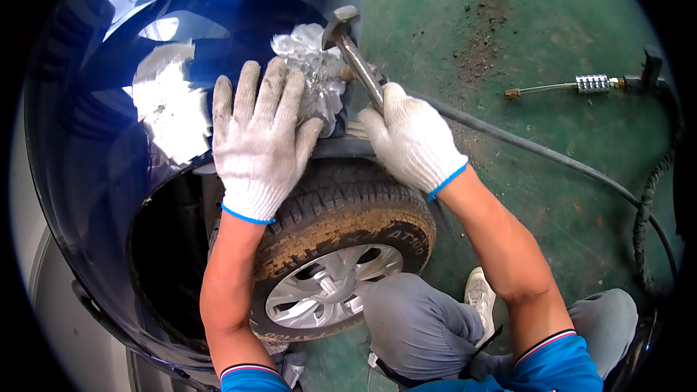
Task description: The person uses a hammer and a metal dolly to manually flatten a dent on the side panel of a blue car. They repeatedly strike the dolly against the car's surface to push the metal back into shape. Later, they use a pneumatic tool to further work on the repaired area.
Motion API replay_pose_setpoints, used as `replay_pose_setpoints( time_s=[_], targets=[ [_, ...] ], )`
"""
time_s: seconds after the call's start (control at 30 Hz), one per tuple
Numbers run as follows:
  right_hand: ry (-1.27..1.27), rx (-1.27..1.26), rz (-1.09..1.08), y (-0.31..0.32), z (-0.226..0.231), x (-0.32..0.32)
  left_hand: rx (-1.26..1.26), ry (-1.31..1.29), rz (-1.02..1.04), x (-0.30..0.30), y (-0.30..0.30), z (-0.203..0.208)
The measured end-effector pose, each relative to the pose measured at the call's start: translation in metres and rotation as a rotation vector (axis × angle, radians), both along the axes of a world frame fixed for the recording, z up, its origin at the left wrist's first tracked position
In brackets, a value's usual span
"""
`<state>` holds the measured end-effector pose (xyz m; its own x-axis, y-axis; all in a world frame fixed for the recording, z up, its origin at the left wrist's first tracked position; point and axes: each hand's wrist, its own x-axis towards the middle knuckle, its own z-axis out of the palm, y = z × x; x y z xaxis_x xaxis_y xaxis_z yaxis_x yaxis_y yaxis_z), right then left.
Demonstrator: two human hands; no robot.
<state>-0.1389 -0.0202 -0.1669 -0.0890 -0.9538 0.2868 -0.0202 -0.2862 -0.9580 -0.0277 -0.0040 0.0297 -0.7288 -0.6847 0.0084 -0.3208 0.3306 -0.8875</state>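
Observation:
My left hand [260, 131], in a soiled white knit glove with a blue cuff, lies flat with fingers stretched on a dark blue car body panel [94, 145]. By its fingertips is a patch of bare, dented, silvery metal [308, 51]. My right hand [414, 138], gloved alike, is closed around the shaft of a hammer [361, 69]. The hammer's metal head is raised above the far right edge of that patch. A brownish rod end [348, 73] shows beside the shaft; what it belongs to is partly hidden. Left of my left hand is another bare-metal patch [170, 105].
Below the panel stands a muddy tire [348, 203] on a silver alloy wheel [334, 287], next to a dark wheel-arch opening [170, 239]. A thick grey hose [523, 149] crosses the green floor [552, 210]. Farther right lies a metal hose fitting [592, 84]; loose dirt [485, 36] lies beyond.

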Motion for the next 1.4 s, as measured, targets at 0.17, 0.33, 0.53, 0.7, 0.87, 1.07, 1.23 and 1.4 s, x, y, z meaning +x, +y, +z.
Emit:
replay_pose_setpoints(
  time_s=[0.17, 0.33, 0.53, 0.7, 0.87, 1.07, 1.23, 1.4],
  targets=[
    [-0.238, -0.011, -0.05, 0.011, 0.02, -0.021, -0.006, -0.004, -0.004, 0.006, -0.001, 0.002],
    [-0.096, -0.017, 0.039, 0.002, 0.003, -0.007, 0.003, 0.004, -0.01, 0.003, -0.001, 0.002],
    [-0.257, 0.03, 0.183, 0.0, 0.009, -0.005, 0.013, 0.008, -0.034, 0.006, 0.003, 0.013],
    [-0.434, 0.071, 0.18, 0.006, 0.019, -0.014, -0.143, 0.003, -0.059, 0.012, 0.011, 0.043],
    [-0.453, 0.066, 0.204, 0.002, 0.011, -0.005, -0.156, -0.013, -0.046, 0.013, 0.012, 0.038],
    [-0.349, -0.057, 0.186, -0.005, 0.014, -0.007, -0.134, -0.026, -0.076, 0.001, 0.0, 0.034],
    [-0.322, -0.064, 0.154, -0.004, 0.024, -0.003, -0.136, -0.016, -0.086, 0.005, -0.003, 0.033],
    [-0.447, -0.055, 0.137, 0.001, 0.029, -0.01, -0.131, -0.016, -0.076, 0.008, -0.004, 0.033]
  ],
)
